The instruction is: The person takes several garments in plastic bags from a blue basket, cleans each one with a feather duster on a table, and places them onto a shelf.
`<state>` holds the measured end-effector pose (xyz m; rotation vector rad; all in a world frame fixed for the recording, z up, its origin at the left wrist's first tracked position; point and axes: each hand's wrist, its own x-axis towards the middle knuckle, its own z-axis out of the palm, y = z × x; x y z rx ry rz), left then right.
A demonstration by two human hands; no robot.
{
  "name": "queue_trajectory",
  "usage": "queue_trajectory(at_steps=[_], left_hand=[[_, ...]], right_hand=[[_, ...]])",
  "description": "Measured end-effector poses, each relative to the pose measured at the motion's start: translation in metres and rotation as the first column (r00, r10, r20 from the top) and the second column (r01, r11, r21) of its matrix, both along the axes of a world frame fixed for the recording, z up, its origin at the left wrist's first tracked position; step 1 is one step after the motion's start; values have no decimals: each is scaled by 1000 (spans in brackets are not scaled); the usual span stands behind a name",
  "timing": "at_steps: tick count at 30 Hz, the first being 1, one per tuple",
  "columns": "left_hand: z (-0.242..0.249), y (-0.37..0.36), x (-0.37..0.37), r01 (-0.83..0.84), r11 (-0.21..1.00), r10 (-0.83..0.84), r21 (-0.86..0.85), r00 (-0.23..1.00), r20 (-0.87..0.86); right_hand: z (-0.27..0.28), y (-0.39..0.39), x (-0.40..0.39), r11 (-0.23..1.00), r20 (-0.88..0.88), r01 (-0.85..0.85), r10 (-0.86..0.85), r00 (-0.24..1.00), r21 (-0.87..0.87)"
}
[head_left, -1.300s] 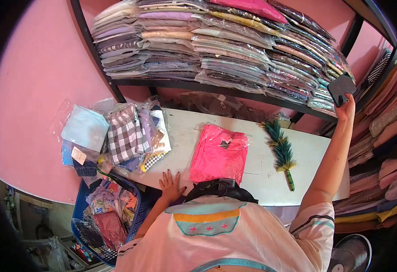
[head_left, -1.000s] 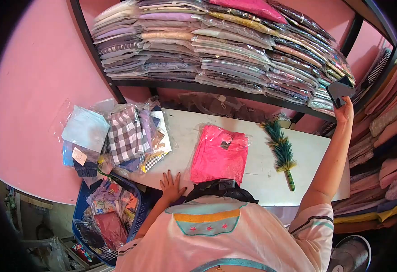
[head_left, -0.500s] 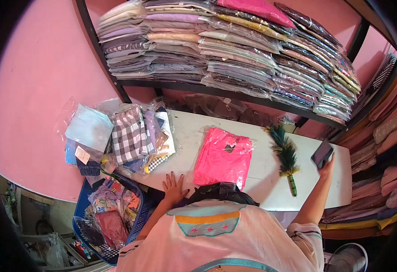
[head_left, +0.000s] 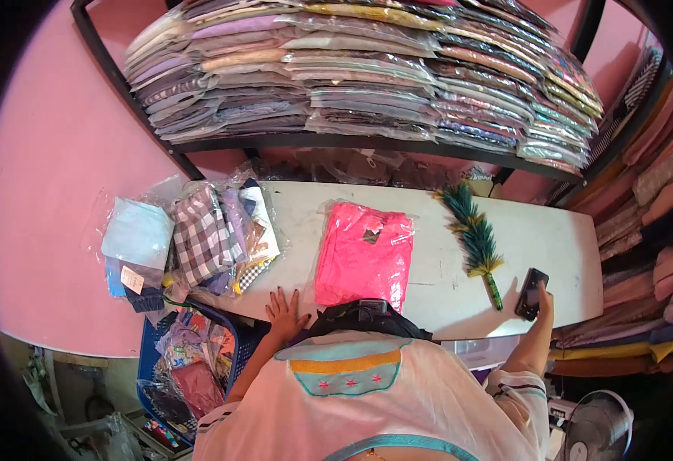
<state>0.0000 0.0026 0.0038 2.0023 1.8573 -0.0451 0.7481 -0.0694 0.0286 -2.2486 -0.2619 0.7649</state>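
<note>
My left hand (head_left: 284, 313) rests flat on the table's near edge with its fingers spread. At the right, my right hand (head_left: 542, 298) grips a dark smartphone (head_left: 532, 293) by its right side, one digit over its face; the phone is close over the tabletop. To the left of the phone lies a green feather-like duster (head_left: 471, 230) with a patterned green handle. A folded pink garment in clear plastic (head_left: 365, 253) lies in front of my body, between my two hands.
Bagged clothes (head_left: 198, 238) are heaped at the left end of the white table (head_left: 298, 207). Below them stands a blue basket (head_left: 238, 349) of packed garments. A shelf (head_left: 367, 147) loaded with bagged clothes spans the back. Fabrics (head_left: 628, 253) hang at right, above a fan (head_left: 594, 434).
My right hand has lowered the smartphone toward the table and turned it flatter. The view has shifted slightly; my left hand stays spread on the table edge.
</note>
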Motion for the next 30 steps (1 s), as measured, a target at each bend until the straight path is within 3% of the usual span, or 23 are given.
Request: queue_trajectory(at_steps=[2,3,6,10,14,16,18,20,22,23,24,26,28,30], left_hand=[[1,1,1,-3,1000,3,-14,1000,-7],[0,2,1,4,1000,-4,-19,1000,-2],[-6,2,-2,7,1000,-7,-21,1000,2],[-2,1,0,-1,1000,1,-18,1000,1],[1,1,1,-11,999,12,-37,1000,5],[-4,2,-2,-11,999,12,-34,1000,22],[-8,3,-1,-17,999,17,-35,1000,20],[-5,6,1,-38,999,39,-15,998,52],[1,6,10,-77,997,78,-15,995,56],[1,9,13,-86,996,85,12,994,62],[0,12,16,-97,995,95,37,993,68],[3,18,20,-95,991,89,92,994,67],[6,28,21,-65,985,57,157,997,56],[-6,35,15,-99,992,90,73,990,110]], right_hand=[[-40,7,8,983,410,67,9,912,-170],[-35,11,-5,933,486,97,89,870,-345],[-5,14,-56,879,493,77,189,849,-470],[-4,10,-70,894,562,144,135,816,-423],[3,11,-67,909,516,143,89,852,-392],[8,21,-56,975,197,201,-180,964,-96],[13,27,-47,920,-209,353,-317,925,169],[31,47,-46,836,-241,357,-278,930,416],[43,84,-28,759,165,112,-279,946,642],[90,101,-54,654,214,-17,-222,951,756],[138,113,-77,687,357,-99,-245,901,720],[197,143,-97,739,770,-323,-398,499,592],[260,158,-127,701,750,-379,-338,569,604],[299,177,-138,749,846,-409,-395,357,522]])
